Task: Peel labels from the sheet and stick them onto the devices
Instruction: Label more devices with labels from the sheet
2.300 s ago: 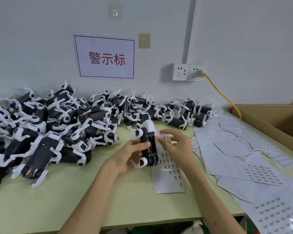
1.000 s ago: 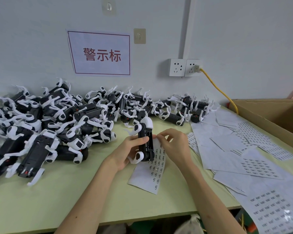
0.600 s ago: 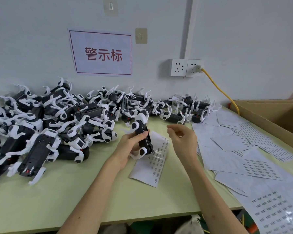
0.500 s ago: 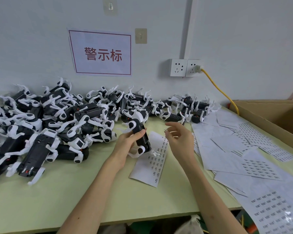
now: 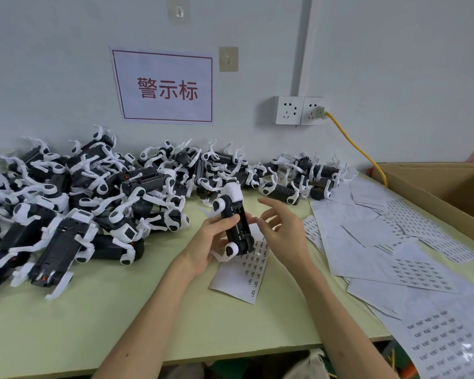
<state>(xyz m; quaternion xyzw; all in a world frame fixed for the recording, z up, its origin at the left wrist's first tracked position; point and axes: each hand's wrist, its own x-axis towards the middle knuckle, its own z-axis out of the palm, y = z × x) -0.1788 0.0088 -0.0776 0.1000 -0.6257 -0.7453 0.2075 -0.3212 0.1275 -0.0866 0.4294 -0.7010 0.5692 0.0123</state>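
While the left hand grips the black-and-white plastic device, the slack-fingered right hand bears a small white label on one fingertip, just right of it; pressing it on seems next.

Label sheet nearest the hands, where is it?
Head view, centre: label sheet lies flat on the table, just below the device gripped by the left hand.

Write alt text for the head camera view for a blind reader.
A person's left hand grips a black-and-white device above a label sheet on a green table, the right hand close beside it. A pile of similar devices lies left, more label sheets right.
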